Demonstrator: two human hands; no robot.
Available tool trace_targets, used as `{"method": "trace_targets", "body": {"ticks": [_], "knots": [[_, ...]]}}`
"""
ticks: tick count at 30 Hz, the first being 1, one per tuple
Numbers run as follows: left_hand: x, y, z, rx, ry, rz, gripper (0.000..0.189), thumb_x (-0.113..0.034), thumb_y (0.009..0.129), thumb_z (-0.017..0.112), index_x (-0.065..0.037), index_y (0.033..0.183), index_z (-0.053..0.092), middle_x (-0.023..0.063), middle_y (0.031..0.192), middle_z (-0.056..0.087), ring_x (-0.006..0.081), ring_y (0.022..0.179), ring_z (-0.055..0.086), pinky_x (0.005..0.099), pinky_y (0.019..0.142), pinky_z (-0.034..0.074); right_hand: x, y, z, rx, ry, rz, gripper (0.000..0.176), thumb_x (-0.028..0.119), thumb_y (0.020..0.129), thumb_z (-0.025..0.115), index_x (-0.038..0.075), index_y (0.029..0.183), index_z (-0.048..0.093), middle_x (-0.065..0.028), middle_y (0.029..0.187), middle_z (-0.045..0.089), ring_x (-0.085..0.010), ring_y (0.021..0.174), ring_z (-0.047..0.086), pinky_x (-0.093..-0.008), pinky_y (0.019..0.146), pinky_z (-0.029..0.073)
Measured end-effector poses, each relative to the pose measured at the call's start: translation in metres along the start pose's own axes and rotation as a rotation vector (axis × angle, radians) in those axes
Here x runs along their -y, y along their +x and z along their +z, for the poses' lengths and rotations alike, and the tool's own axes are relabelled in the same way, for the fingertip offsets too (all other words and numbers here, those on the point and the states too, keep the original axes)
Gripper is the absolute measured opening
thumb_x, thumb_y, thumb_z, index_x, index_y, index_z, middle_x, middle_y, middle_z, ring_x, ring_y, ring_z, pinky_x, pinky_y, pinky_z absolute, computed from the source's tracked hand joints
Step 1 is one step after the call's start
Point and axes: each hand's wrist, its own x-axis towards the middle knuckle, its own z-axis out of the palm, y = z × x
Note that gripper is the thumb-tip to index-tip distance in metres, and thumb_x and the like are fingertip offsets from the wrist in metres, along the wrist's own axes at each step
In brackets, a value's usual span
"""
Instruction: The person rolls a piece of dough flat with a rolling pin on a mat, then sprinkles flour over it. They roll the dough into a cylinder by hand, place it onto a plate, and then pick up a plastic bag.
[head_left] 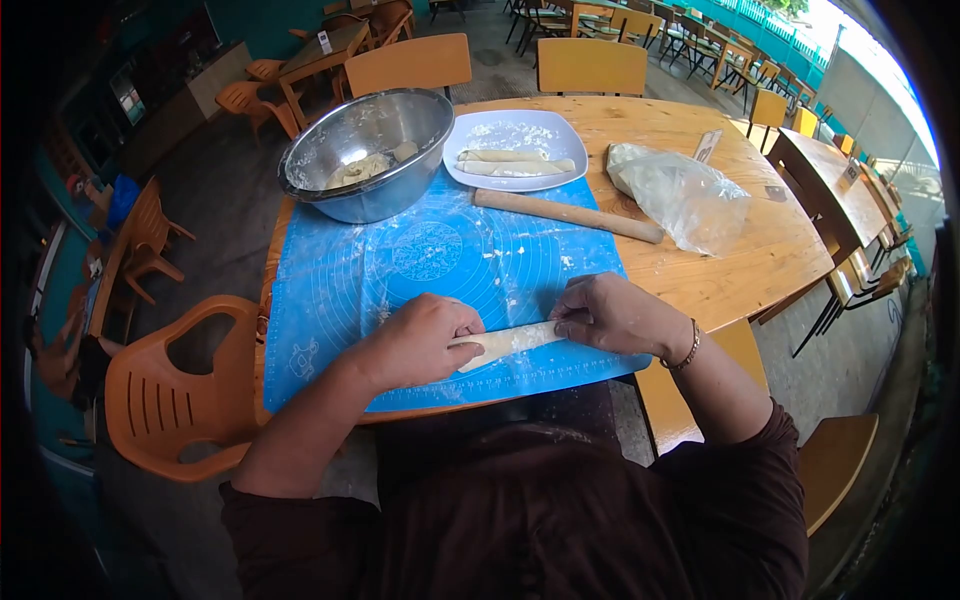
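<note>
Left hand: my left hand (425, 340) has thumb and fingers clamped on the left end of the dough roll, thumb on the near side.
Right hand: my right hand (610, 315) has fingertips pinched together on the right end; a bracelet (683, 345) sits at the wrist, clear of the dough.
Dough roll: the floured dough roll (510, 343) lies between my hands, near the front edge of the mat; its left part looks wider than its right.
Technique: I judge that light, matched pressure at the 2 ends suits this soft dough. I should tuck the wider left side evenly, keep the roll straight and avoid stretching the middle.
Caution: a hard pinch could thin or tear the ends.
Silicone mat: the blue mat (330, 300) is dusted with flour and scraps; its printed lines can serve me as a straightness guide.
Rolling pin: the wooden pin (567, 215) lies across the mat's far edge, apart from my hands.
Square plate: the white plate (555, 133) holds 2 pale dough logs (523, 168), side by side.
Steel bowl: the bowl (385, 205) holds more dough (358, 170).
Plastic bag: the clear bag (680, 195) rests on the wooden table (740, 290), right of the plate.
Chairs: 2 chair backs (410, 65) stand beyond the table.
</note>
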Motion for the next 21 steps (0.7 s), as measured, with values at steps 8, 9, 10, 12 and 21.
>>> {"method": "trace_targets", "body": {"ticks": [8,9,10,12,21], "knots": [[-0.015,-0.019,0.039,-0.535,0.462,0.175,0.036,-0.014,0.088,0.07,0.007,0.117,0.065,0.0201,0.122,0.063,0.037,0.113,0.058,0.046,0.099,0.046,0.024,-0.033,0.043,-0.391,-0.328,-0.197,0.048,0.008,0.087,0.064,-0.002,0.133,0.056,-0.0221,0.137,0.055,-0.0395,0.131,0.051,-0.0463,0.111,0.041],[-0.021,-0.021,0.05,-0.542,0.478,0.24,0.038,-0.013,0.087,0.07,0.007,0.118,0.064,0.0202,0.121,0.062,0.0371,0.112,0.058,0.0473,0.098,0.046,0.027,-0.034,0.051,-0.39,-0.327,-0.195,0.048,0.008,0.087,0.064,-0.002,0.133,0.056,-0.0221,0.137,0.055,-0.0395,0.131,0.051,-0.0463,0.111,0.041],[-0.024,-0.021,0.056,-0.547,0.493,0.305,0.039,-0.013,0.086,0.071,0.006,0.12,0.062,0.0203,0.12,0.062,0.0373,0.11,0.058,0.0486,0.098,0.045,0.028,-0.035,0.058,-0.394,-0.374,-0.237,0.049,0.009,0.086,0.065,-0.002,0.134,0.056,-0.0223,0.138,0.055,-0.0399,0.132,0.05,-0.0467,0.111,0.041],[-0.02,-0.016,0.061,-0.47,0.453,0.262,0.041,-0.013,0.085,0.071,0.005,0.12,0.062,0.0202,0.119,0.061,0.0368,0.111,0.058,0.0492,0.099,0.045,0.026,-0.031,0.064,-0.403,-0.386,-0.277,0.055,0.01,0.085,0.067,0.0,0.137,0.053,-0.0221,0.137,0.054,-0.0414,0.129,0.051,-0.0474,0.11,0.041],[-0.012,-0.001,0.046,-0.2,0.393,0.113,0.031,-0.007,0.081,0.064,0.003,0.11,0.062,0.0189,0.106,0.059,0.0384,0.102,0.057,0.0465,0.096,0.045,0.01,-0.013,0.044,-0.29,-0.328,-0.184,0.043,0.003,0.075,0.071,0.005,0.118,0.067,-0.0133,0.105,0.062,-0.0346,0.104,0.06,-0.0459,0.091,0.05]]}}
